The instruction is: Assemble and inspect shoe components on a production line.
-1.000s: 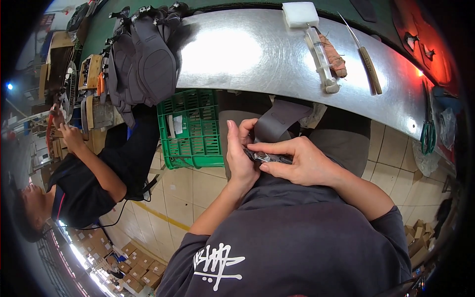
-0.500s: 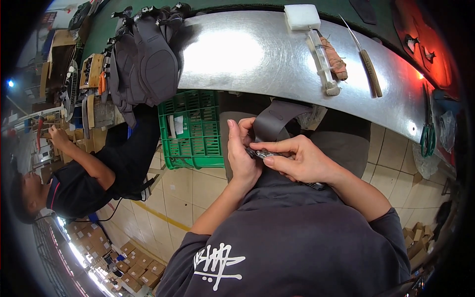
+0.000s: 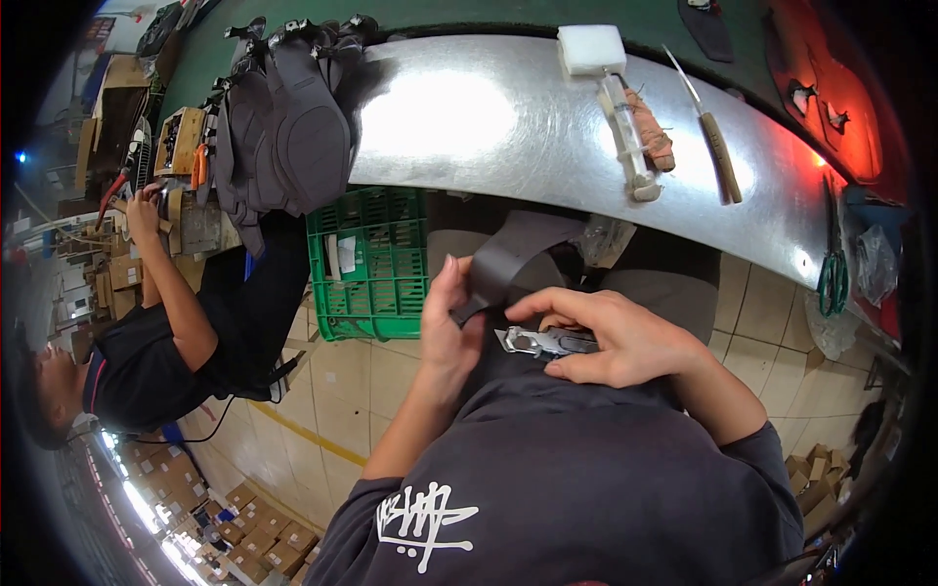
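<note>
Strap of grey material is lying mid-frame, below the desk; left hand is pinching it as before, while right hand, gripping a metal cutter, is sliding slightly lower, suggesting trimming is continuing.

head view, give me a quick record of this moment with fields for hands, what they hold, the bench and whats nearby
left hand: grips a dark grey strap
right hand: holds a metal utility knife against the strap
bench: shiny metal worktop with a white block, a wooden-handled tool and grey bags
below bench: green plastic crate on a tiled floor
nearby: another person working at the left
</note>
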A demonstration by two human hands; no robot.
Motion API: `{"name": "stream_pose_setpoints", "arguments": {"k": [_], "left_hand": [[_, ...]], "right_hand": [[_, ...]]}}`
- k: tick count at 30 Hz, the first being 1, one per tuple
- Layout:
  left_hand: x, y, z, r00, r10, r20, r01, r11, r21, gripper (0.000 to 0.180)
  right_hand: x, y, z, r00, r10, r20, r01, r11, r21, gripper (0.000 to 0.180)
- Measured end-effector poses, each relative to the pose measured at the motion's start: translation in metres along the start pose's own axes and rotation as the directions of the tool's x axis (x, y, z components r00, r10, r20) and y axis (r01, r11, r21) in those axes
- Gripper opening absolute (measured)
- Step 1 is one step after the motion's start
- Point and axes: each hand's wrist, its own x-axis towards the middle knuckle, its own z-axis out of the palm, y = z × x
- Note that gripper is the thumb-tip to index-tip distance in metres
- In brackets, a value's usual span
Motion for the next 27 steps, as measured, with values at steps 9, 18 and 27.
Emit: {"name": "stream_pose_setpoints", "arguments": {"k": [9, 18, 27], "left_hand": [[-0.028, 0.053, 0.016, 0.798, 0.185, 0.574, -0.603, 0.283, 0.746, 0.063], [-0.01, 0.057, 0.044, 0.821, -0.006, 0.571, -0.503, 0.466, 0.728, 0.042], [-0.009, 0.05, 0.051, 0.736, 0.142, 0.662, -0.675, 0.081, 0.733, 0.039]], "right_hand": [[0.028, -0.009, 0.005, 0.809, -0.105, -0.578, 0.327, 0.898, 0.296, 0.046], [0.034, -0.026, 0.001, 0.786, -0.179, -0.592, 0.261, 0.964, 0.056, 0.042], [0.025, -0.029, -0.023, 0.721, -0.236, -0.651, 0.266, 0.962, -0.053, 0.019]]}}
